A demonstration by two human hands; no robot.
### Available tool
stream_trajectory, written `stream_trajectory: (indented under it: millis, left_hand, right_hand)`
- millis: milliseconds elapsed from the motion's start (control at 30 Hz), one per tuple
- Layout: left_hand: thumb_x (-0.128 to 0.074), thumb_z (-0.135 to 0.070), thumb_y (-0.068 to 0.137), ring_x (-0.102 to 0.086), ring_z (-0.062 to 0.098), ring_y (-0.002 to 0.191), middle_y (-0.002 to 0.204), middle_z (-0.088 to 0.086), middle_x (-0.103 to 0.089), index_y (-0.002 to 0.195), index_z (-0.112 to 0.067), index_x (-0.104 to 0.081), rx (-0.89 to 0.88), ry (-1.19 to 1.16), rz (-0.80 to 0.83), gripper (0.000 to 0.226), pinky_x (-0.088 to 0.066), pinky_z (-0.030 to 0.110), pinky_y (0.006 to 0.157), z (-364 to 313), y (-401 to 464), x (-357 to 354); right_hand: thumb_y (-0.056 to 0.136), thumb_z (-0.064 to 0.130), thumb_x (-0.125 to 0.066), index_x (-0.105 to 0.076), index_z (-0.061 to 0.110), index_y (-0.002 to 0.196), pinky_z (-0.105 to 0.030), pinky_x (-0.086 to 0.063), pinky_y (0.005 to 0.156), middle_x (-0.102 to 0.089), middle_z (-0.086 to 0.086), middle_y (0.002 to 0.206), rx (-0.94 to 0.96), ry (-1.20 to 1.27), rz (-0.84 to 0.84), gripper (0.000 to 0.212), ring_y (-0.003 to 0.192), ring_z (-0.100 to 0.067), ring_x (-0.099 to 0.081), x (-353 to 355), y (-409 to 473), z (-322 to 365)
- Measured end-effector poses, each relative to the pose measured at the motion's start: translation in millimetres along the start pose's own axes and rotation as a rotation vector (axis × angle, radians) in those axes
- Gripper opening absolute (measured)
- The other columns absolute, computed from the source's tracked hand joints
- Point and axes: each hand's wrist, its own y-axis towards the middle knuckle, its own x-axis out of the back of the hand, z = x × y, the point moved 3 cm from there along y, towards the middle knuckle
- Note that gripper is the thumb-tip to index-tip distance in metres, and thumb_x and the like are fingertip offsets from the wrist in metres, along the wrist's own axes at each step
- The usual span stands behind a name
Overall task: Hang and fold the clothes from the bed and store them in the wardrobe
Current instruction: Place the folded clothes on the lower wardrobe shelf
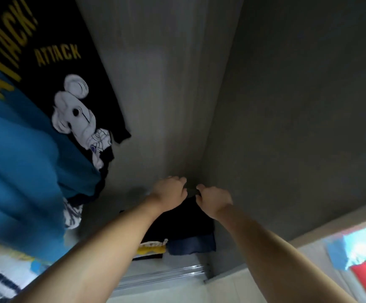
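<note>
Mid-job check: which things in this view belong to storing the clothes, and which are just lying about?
Part of the job:
- left hand and right hand, both on the dark folded garment at the wardrobe's back corner
- folded stack beneath it
- hanging black printed shirt
- hanging blue garment
- wardrobe wall

Just lying about:
- red and blue items outside, at right

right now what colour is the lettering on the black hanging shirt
Yellow, on the black shirt, head view.
</note>
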Motion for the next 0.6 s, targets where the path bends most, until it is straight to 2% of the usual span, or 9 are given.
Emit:
stream_trajectory:
  millis: [100,233,333,433,500,600]
  left_hand:
    - [-0.040,-0.032,0.096,-0.056,0.030,0.114,0.128,0.009,-0.057,0.132,-0.019,-0.045,0.010,0.006,-0.007,0.038,-0.047,0.038,0.086,-18,-14,47]
    - [-0.040,-0.034,0.097,-0.055,0.029,0.115,0.133,0.007,-0.052,0.137,-0.020,-0.043,-0.023,0.007,0.041,0.042,-0.049,0.038,0.090,-39,-39,71]
    - [-0.041,-0.034,0.096,-0.056,0.029,0.114,0.132,0.008,-0.053,0.134,-0.019,-0.047,-0.183,0.076,0.097,0.041,-0.049,0.038,0.089,-58,-62,77]
    - [-0.043,-0.036,0.094,-0.057,0.028,0.111,0.126,0.006,-0.058,0.125,-0.021,-0.055,-0.395,0.204,0.249,0.037,-0.049,0.034,0.086,-87,-81,84]
    - [-0.043,-0.037,0.093,-0.059,0.027,0.105,0.119,0.003,-0.062,0.117,-0.023,-0.059,-0.514,0.270,0.316,0.032,-0.049,0.032,0.083,-113,-95,86]
    - [-0.042,-0.033,0.093,-0.060,0.027,0.101,0.114,0.003,-0.065,0.110,-0.020,-0.062,-0.672,0.290,0.274,0.029,-0.050,0.034,0.082,-160,-114,88]
  right_hand:
    - [0.100,0.035,-0.035,-0.043,0.019,0.135,-0.034,-0.043,0.069,-0.065,-0.012,0.112,-0.010,0.018,-0.059,0.039,0.099,-0.033,-0.063,38,-29,8]
    - [0.100,0.037,-0.034,-0.039,0.022,0.140,-0.034,-0.040,0.068,-0.063,-0.011,0.117,-0.040,-0.006,-0.064,0.043,0.101,-0.033,-0.062,60,-75,10]
    - [0.099,0.038,-0.033,-0.040,0.023,0.138,-0.034,-0.042,0.071,-0.062,-0.010,0.120,-0.067,0.011,-0.002,0.042,0.104,-0.033,-0.060,65,-117,9]
    - [0.099,0.037,-0.033,-0.045,0.022,0.134,-0.037,-0.049,0.079,-0.063,-0.010,0.118,-0.149,-0.020,-0.008,0.040,0.105,-0.032,-0.062,70,-163,1]
    - [0.099,0.035,-0.033,-0.047,0.019,0.130,-0.038,-0.050,0.078,-0.064,-0.011,0.115,-0.236,-0.037,0.002,0.038,0.103,-0.033,-0.063,68,-196,-7]
    - [0.099,0.034,-0.036,-0.046,0.020,0.133,-0.039,-0.051,0.081,-0.064,-0.011,0.118,-0.379,-0.039,0.023,0.038,0.105,-0.034,-0.062,72,-249,-25]
